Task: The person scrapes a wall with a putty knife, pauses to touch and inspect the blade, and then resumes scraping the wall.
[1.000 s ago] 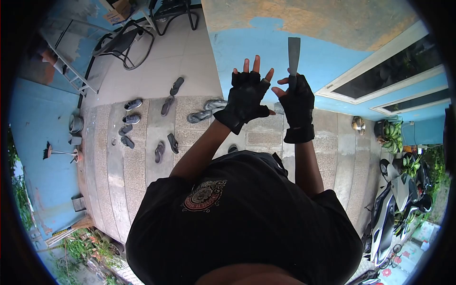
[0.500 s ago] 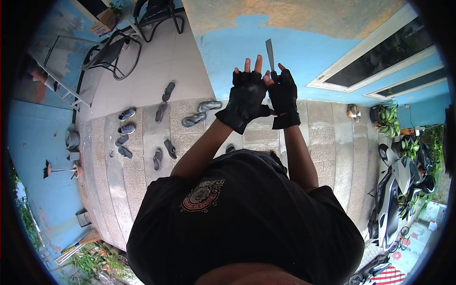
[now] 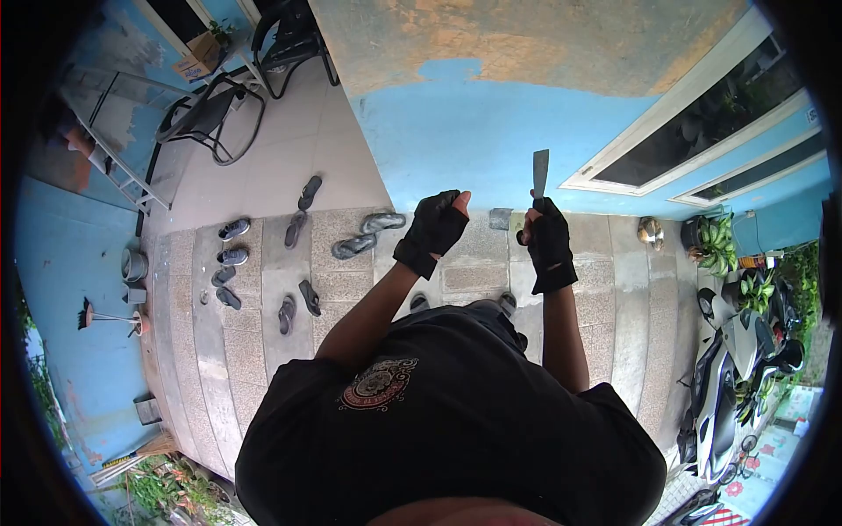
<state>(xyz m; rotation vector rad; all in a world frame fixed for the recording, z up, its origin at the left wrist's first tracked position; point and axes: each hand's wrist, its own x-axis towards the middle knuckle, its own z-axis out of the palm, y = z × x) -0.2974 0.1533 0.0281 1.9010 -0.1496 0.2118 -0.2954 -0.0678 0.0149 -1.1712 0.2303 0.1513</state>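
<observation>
My right hand, in a black fingerless glove, is wrapped round the handle of a scraper. Its flat grey blade points up and away from me, towards the wall. Most of the handle is hidden in my fist. My left hand, gloved the same way, is curled closed to the left, apart from the scraper, and no object shows in it. In front of both hands stands the light blue wall, with a bare brownish patch higher up.
Several sandals and a pair of sneakers lie on the paving to the left. A ladder and a black chair stand further left. Windows, potted plants and a motorcycle are to the right.
My hands were close together and raised against the wall, the left with fingers extended. They are now lower and apart, the left curled closed, the scraper moved right and down.
</observation>
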